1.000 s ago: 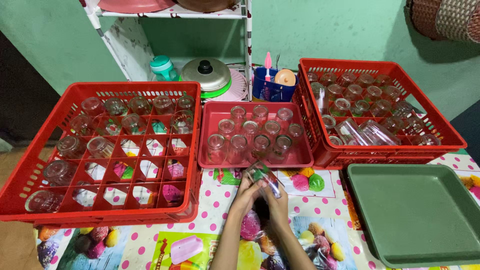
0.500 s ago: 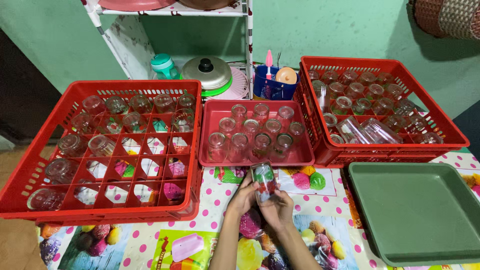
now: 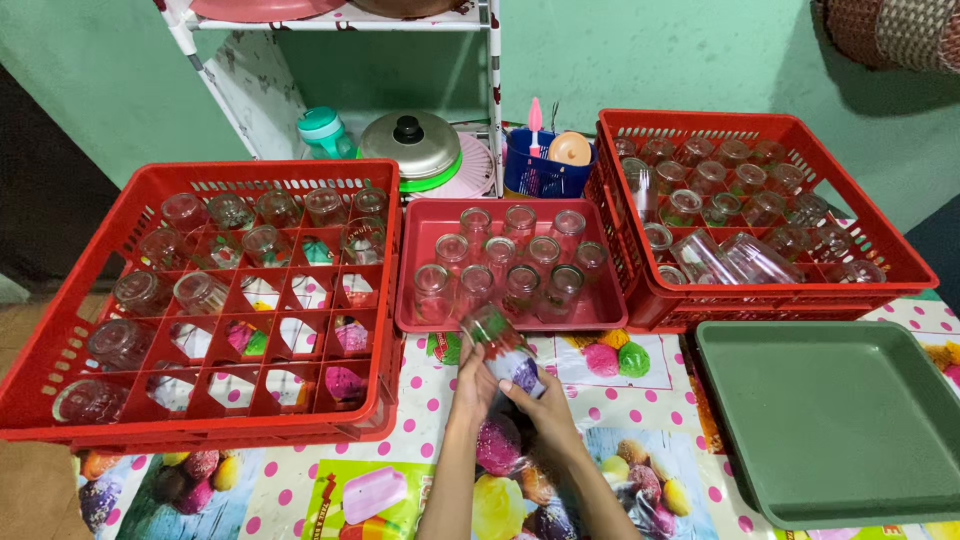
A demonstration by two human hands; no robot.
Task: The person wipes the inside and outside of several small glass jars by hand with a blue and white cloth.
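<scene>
Both my hands hold one clear drinking glass [image 3: 503, 346] above the patterned tablecloth, just in front of the small red tray [image 3: 418, 316]. The glass is tilted, its far end pointing up and to the left. My left hand [image 3: 473, 385] grips it from the left side; my right hand [image 3: 540, 412] supports its near end from below and the right. Several upturned glasses [image 3: 505, 265] stand in the small red tray. To the left is a red divided crate [image 3: 150, 415], partly filled with glasses. A second red crate [image 3: 770, 295] at the right is full of glasses.
A green tray [image 3: 840, 420] lies at the right front. Behind the trays stand a white shelf with a metal pot lid [image 3: 412, 142], a teal bottle [image 3: 322, 132] and a blue basket [image 3: 538, 172] of utensils. The wall is green.
The glass has swung from tilting right, through upright, to tilting left, and has moved slightly left. Both hands have shifted with it, staying on the glass.
</scene>
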